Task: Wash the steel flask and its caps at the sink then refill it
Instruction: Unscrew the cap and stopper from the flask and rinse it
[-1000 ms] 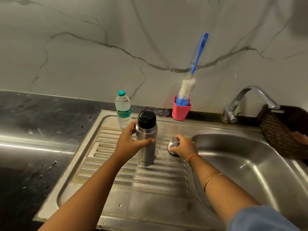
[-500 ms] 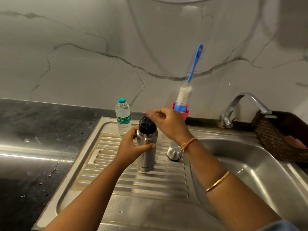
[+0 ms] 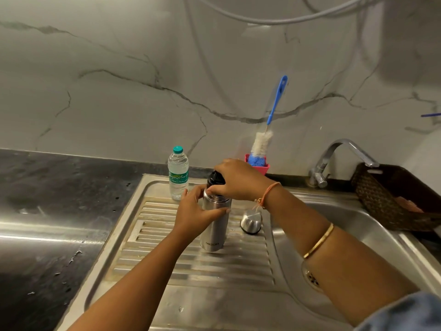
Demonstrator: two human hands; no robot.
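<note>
Ribbed steel drainboard point(image 3: 181, 266) carries the steel flask point(image 3: 216, 231), upright near its centre. The left hand point(image 3: 194, 215) wraps the flask body; the right hand point(image 3: 236, 181) curls its fingers round the black inner cap point(image 3: 213, 179) — unscrewing appears to be the step in hand. The steel outer cap point(image 3: 251, 222) rests just beside the flask at 3 o'clock. Next: hold the body firm, twist the cap free, then wash in the sink basin point(image 3: 372, 240), farther out at 3 o'clock.

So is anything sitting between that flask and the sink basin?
Only the steel cap, resting on the drainboard just right of the flask, near the edge of the basin. Lifting the flask over it should clear it. The left hand holds the flask; the right hand grips its black cap.
</note>
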